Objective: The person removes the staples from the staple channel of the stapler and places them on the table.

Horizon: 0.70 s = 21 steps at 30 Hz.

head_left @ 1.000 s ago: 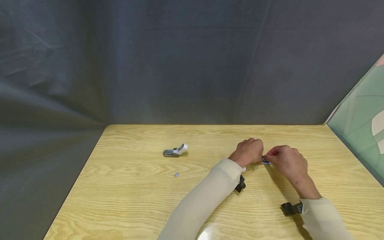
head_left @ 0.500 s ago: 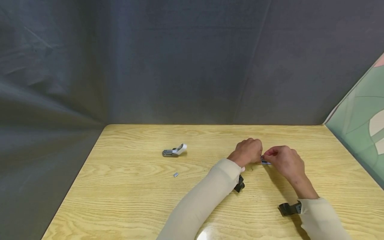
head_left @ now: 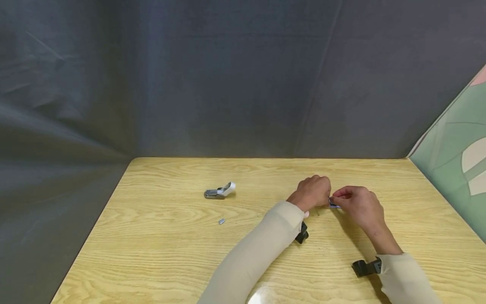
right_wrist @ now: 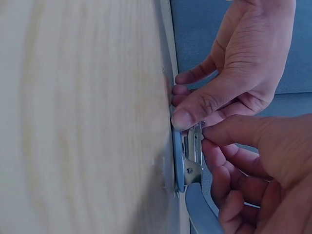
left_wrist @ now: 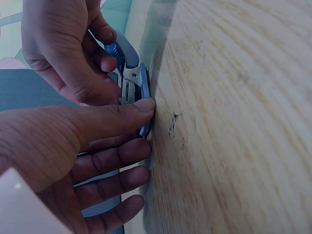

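Note:
A blue stapler (head_left: 334, 206) lies on its base on the table, its top arm (right_wrist: 201, 209) swung wide and its metal magazine (right_wrist: 196, 153) exposed. My left hand (head_left: 311, 192) holds the front end of the base, thumb (left_wrist: 144, 105) pressed on it and the other fingers loosely bent. Thumb and forefinger of my right hand (head_left: 362, 207) pinch at the side of the magazine; its remaining fingers (right_wrist: 234, 200) curl in beneath the raised arm. Whether a staple strip sits between those fingertips I cannot tell.
Further left on the wooden table (head_left: 159, 253), a grey and white stapler (head_left: 216, 194) lies opened up. A short silver staple strip (head_left: 222, 221) rests in front of it. A dark curtain (head_left: 235, 80) hangs behind the table, and a green patterned panel (head_left: 452, 147) borders the right side.
Right fingertips have shifted slightly left along the magazine, closer to the left hand. The left hand keeps its hold; the whole head view has drifted a little.

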Available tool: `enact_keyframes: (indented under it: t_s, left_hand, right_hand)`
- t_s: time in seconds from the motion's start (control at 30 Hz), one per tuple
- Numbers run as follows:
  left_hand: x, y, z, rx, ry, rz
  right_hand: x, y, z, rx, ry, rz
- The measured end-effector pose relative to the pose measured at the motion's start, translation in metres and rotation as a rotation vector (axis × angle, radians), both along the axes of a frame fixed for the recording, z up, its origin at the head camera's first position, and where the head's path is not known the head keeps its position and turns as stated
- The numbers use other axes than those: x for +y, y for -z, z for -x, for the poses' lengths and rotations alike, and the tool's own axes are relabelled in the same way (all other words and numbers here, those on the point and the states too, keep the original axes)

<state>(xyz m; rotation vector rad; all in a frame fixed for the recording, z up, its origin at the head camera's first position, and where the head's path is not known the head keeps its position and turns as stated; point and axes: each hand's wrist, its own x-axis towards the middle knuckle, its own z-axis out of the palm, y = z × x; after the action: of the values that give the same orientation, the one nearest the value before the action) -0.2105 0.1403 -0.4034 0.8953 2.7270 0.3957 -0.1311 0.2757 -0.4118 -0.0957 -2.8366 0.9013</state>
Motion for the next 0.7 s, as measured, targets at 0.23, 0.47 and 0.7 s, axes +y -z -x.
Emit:
enact_keyframes:
  t_s: [0.23, 0.47, 0.7]
  left_hand:
    - [-0.0009, 0.0004, -0.0001, -0.013, 0.003, -0.008]
    - [-0.0019, 0.0000, 0.0000, -0.017, -0.011, -0.003]
    - [-0.0016, -0.0004, -0.0012, -0.033, -0.007, -0.018]
  right_hand:
    - [-0.0002, 0.0009, 0.0022, -0.004, -0.020, 0.010]
    - [-0.0018, 0.0001, 0.0051, -0.030, -0.032, 0.002]
    - [0.0016, -0.0023, 0.0051, 0.006, -0.025, 0.010]
